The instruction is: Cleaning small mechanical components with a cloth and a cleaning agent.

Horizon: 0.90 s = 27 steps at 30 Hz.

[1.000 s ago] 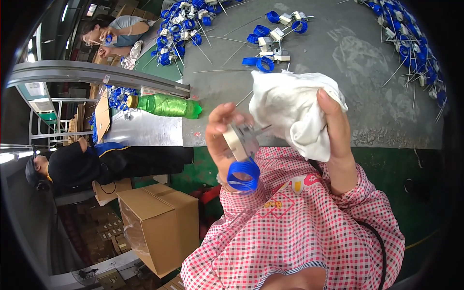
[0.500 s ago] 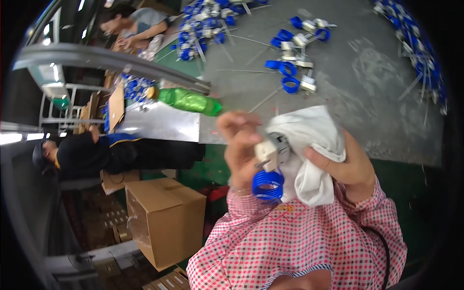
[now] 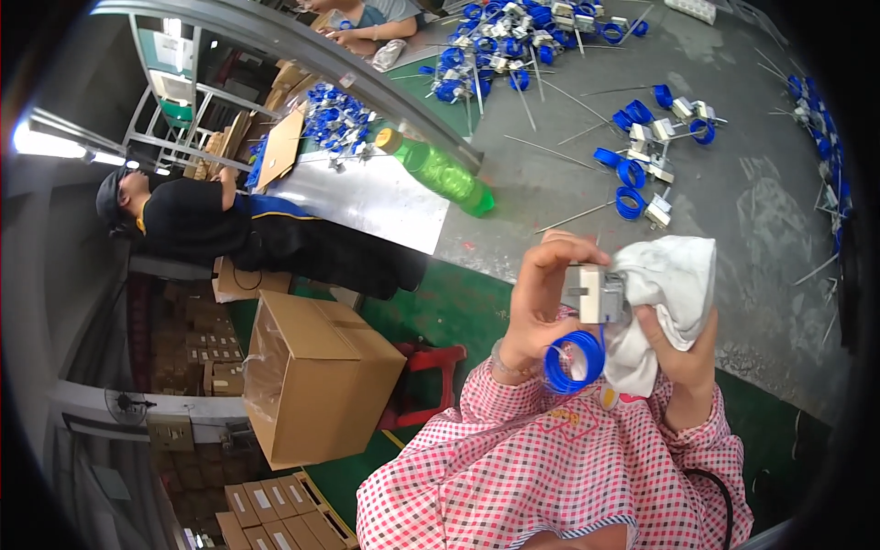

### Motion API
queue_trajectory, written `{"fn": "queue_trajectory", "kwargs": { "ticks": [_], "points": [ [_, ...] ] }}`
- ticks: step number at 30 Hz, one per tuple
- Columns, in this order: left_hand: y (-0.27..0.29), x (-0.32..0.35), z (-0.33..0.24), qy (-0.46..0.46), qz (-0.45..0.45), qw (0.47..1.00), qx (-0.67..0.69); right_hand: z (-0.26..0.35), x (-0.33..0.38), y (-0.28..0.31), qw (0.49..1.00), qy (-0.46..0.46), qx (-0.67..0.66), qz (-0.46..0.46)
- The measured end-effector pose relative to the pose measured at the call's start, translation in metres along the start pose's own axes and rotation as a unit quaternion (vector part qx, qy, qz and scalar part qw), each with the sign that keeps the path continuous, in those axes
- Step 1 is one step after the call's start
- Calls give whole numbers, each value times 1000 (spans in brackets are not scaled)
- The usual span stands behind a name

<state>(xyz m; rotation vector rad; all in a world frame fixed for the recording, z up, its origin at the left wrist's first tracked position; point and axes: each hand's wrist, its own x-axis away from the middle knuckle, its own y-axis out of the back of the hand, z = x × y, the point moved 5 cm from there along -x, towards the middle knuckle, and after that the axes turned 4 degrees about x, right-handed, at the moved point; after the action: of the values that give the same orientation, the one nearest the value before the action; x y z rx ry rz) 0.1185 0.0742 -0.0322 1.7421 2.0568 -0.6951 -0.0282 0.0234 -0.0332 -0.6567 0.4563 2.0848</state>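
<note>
In front of my chest, my left hand [image 3: 536, 307] pinches a capillary thermostat, a small white and grey block [image 3: 594, 295] with a blue coiled tube [image 3: 575, 362] hanging below it. My right hand [image 3: 683, 356] grips a crumpled white cloth [image 3: 674, 280], thumb pressed on its near side. The cloth touches or lies right beside the grey side of the block; its folds hide most of my right fingers. Beyond my hands, several like thermostats [image 3: 639, 137] with blue coils and thin metal rods lie loose on the grey table [image 3: 550, 110].
A green bottle [image 3: 440, 172] lies at the table's left edge by a metal rail [image 3: 367, 92]. Large heaps of thermostats [image 3: 500, 41] lie far off and along the right edge [image 3: 819, 137]. To the left are a cardboard box [image 3: 335, 385], a red stool [image 3: 431, 385] and a co-worker [image 3: 197, 220].
The view has swung, so the scene sits lower and farther right. My left hand still holds the thermostat, now turned more upright, and my right hand keeps the cloth against or beside it.
</note>
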Motion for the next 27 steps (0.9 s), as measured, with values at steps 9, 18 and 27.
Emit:
{"fn": "queue_trajectory", "kwargs": {
  "ticks": [9,18,27],
  "points": [
    [-1,-9,-13,-15,47,987,-155,-24,19,9,980,-188,-58,-33],
    [-2,-4,-13,-27,19,983,-179,-26,21,11,983,-164,-6,-78],
    [65,16,-37,-124,-272,947,-117,-17,41,52,953,-64,114,-272]
  ]
}}
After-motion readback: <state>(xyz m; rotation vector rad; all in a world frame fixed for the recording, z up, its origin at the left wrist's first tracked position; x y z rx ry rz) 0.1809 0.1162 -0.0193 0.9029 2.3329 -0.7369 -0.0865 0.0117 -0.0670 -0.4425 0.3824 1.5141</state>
